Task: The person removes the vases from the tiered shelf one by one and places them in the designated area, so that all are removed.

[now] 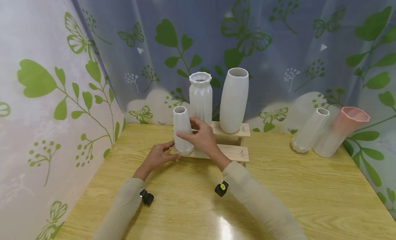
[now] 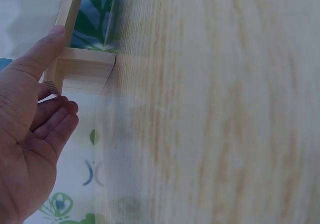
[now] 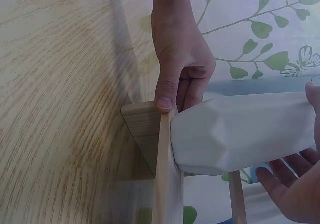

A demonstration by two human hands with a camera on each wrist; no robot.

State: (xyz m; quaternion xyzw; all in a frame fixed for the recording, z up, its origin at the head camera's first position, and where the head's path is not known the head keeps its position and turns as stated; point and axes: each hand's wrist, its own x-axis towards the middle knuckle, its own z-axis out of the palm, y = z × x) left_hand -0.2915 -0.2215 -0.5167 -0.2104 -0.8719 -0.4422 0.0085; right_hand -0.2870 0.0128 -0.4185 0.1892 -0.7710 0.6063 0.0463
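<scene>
A small white faceted vase (image 1: 180,124) stands on the left end of the lower shelf of a two-step wooden stand (image 1: 236,153). My right hand (image 1: 203,137) holds it around its middle, thumb on the near side and fingers behind. In the right wrist view the vase's base (image 3: 200,139) meets the shelf board. My left hand (image 1: 157,157) grips the shelf's left end. Its thumb lies on the board's front edge in the left wrist view, with the fingers curled beneath. Behind, the upper shelf bears a ruffle-rimmed white vase (image 1: 200,99) and a tall smooth white vase (image 1: 234,100).
At the right of the wooden table (image 1: 278,192), a slim white vase (image 1: 309,131) stands next to a pink-and-white vase (image 1: 335,135). A patterned curtain (image 1: 191,13) hangs along the back and sides, close behind the stand.
</scene>
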